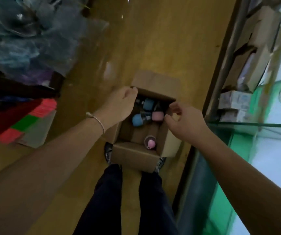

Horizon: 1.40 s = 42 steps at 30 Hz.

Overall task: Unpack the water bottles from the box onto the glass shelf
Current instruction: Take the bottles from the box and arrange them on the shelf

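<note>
Two hands are down at the box point(133, 156), which sits on the floor at our feet. Left hand point(122, 103) lies over the far-left corner of the rim, its fingers out of sight; we cannot tell whether it grips. Inside we count four bottles by their tops: far blue cap point(148, 103), near blue cap point(137, 119), pink cap point(157, 116), spouted pink cap point(150, 143). Darker shapes at the back are unclear. Right hand point(185, 121) hovers at the right wall, fingers loosely bent, holding nothing. One glass shelf point(255, 125) stands to the right, well apart. We judge this step a reach for a bottle; the next move calls for closing round one and lifting it straight up.
</note>
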{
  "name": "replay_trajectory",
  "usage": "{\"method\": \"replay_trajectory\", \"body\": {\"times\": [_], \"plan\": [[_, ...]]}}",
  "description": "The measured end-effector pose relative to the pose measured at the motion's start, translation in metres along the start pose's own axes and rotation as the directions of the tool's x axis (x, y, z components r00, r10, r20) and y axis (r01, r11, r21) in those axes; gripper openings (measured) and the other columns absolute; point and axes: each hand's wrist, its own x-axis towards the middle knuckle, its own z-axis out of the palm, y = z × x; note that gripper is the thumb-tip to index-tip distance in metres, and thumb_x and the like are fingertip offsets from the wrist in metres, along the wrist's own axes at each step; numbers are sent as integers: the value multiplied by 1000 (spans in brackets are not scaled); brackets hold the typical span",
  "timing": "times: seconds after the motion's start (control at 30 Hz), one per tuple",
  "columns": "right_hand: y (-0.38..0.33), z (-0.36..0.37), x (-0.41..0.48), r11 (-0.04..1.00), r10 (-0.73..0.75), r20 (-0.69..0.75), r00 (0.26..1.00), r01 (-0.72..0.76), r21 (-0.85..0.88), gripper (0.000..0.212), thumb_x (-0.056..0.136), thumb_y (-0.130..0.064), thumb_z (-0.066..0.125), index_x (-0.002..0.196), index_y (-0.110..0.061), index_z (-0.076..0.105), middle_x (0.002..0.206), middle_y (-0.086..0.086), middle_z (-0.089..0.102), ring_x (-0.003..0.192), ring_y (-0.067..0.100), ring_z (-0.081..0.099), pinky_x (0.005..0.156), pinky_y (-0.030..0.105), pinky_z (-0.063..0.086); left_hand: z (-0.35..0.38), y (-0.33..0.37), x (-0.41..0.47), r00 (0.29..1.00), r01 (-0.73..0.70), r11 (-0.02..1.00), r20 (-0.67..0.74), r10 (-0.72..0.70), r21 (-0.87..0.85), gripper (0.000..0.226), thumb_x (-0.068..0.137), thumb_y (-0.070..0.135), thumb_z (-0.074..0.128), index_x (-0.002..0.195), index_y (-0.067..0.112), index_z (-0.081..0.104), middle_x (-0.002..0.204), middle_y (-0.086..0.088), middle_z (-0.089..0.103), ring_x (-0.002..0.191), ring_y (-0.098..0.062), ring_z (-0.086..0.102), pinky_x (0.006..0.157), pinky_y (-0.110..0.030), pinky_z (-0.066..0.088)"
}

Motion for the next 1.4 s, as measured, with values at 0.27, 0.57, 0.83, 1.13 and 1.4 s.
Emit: {"method": "replay_trajectory", "body": {"times": [0.27, 0.57, 0.83, 1.13, 1.4], "plan": [[73, 122, 65, 989, 137, 110, 984, -142, 35, 44, 92, -33, 61, 133, -18, 54, 115, -2, 62, 103, 13, 58, 78, 18, 39, 54, -114, 85, 999, 34, 996, 32, -36, 82, 35, 102, 44, 34, 101, 20, 58, 101, -8, 64, 94, -24, 61, 92, -49, 49], [138, 269, 134, 973, 231, 262, 937, -222, -63, 19, 90, -27, 58, 103, -14, 57, 106, 12, 62, 93, 28, 58, 68, 26, 38, 139, -223, 152, 975, 96, 978, 182, -130, 187, 40, 104, 42, 30, 121, 15, 54, 99, -3, 57, 91, -18, 55, 67, -28, 35], [190, 349, 163, 936, 346, 317, 883, -298, -190, 49, 90, -27, 60, 134, -8, 49, 129, 18, 51, 115, 37, 53, 91, 36, 45, 181, -285, 201, 957, 174, 960, 192, -217, 220, 44, 104, 42, 31, 122, 10, 55, 113, -12, 60, 102, -25, 55, 80, -31, 36], [214, 392, 183, 896, 421, 328, 846, -330, -297, 62, 94, -34, 59, 145, -6, 37, 139, 20, 42, 120, 36, 52, 95, 38, 46, 196, -320, 215, 943, 250, 944, 169, -288, 214, 44, 104, 42, 30, 124, 12, 54, 112, -7, 57, 105, -22, 52, 84, -28, 33], [213, 384, 194, 907, 355, 333, 874, -235, -350, 62, 87, -39, 70, 134, -4, 49, 132, 17, 53, 119, 32, 55, 96, 35, 49, 193, -320, 218, 952, 233, 951, 154, -265, 202, 42, 104, 42, 30, 123, 14, 54, 104, -4, 56, 93, -16, 51, 82, -30, 35]]}}
